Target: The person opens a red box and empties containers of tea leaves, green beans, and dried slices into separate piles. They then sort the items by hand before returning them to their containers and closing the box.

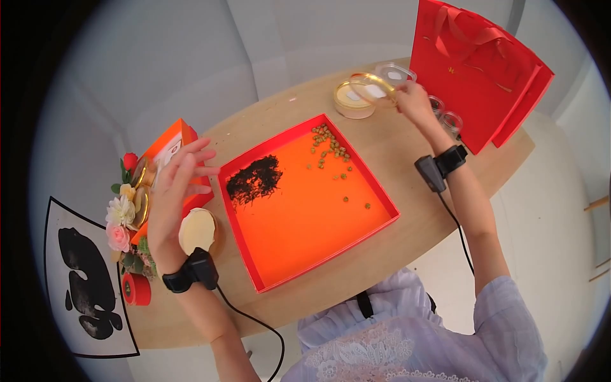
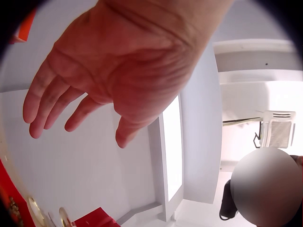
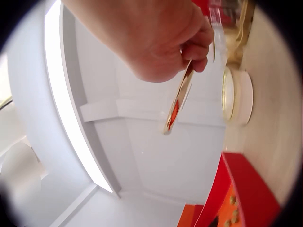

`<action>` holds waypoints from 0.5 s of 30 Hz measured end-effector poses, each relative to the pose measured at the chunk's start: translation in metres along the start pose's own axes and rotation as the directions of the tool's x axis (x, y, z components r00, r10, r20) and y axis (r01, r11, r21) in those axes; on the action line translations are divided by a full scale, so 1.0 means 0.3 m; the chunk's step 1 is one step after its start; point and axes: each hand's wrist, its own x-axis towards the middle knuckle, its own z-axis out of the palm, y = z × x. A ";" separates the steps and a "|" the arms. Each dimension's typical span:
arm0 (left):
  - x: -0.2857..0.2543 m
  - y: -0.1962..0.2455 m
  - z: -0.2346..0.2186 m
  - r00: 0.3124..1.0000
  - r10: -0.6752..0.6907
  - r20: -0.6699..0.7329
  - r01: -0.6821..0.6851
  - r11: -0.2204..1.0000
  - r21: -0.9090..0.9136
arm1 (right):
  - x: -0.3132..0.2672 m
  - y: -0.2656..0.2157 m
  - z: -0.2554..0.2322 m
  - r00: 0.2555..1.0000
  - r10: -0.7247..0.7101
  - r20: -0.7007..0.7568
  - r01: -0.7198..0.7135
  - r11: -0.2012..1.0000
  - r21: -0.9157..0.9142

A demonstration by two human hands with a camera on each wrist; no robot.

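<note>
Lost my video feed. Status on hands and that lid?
Left hand open, raised, empty. Right hand pinches gold-rimmed lid above open jar. Nothing between them.

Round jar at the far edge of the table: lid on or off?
Off. The right hand holds the gold-rimmed lid raised above the jar, which stands uncovered on the table.

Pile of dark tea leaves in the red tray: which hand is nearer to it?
Left. The left hand hovers open just beside the tray's left edge, near the dark tea leaves; the right hand holds a gold-rimmed lid beyond the far corner.
</note>
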 end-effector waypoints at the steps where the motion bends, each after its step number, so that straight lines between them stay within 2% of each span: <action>1: -0.006 0.001 -0.005 0.999 -0.013 -0.041 0.011 1.000 -0.028 | 0.021 0.011 -0.017 0.993 -0.018 -0.119 0.010 0.998 -0.061; 2: -0.008 0.001 -0.014 0.999 -0.012 -0.041 0.010 1.000 -0.027 | 0.043 0.019 -0.025 0.971 -0.044 -0.237 0.015 0.992 -0.122; 4: -0.013 -0.002 -0.035 0.999 0.007 -0.054 -0.007 1.000 0.000 | 0.090 0.021 -0.023 0.983 0.017 -0.180 -0.039 0.992 -0.119; 6: -0.025 0.005 -0.047 0.997 0.015 -0.079 -0.014 1.000 0.015 | 0.136 0.019 0.026 0.988 -0.027 -0.154 -0.020 0.956 -0.292; 9: -0.036 0.009 -0.077 0.993 0.031 -0.113 -0.030 0.999 0.016 | 0.162 0.000 0.125 0.984 -0.078 -0.163 0.019 0.942 -0.335; 15: -0.077 0.031 -0.135 0.976 0.064 -0.207 -0.068 0.998 -0.016 | 0.150 -0.017 0.181 0.986 -0.072 -0.153 0.014 0.936 -0.351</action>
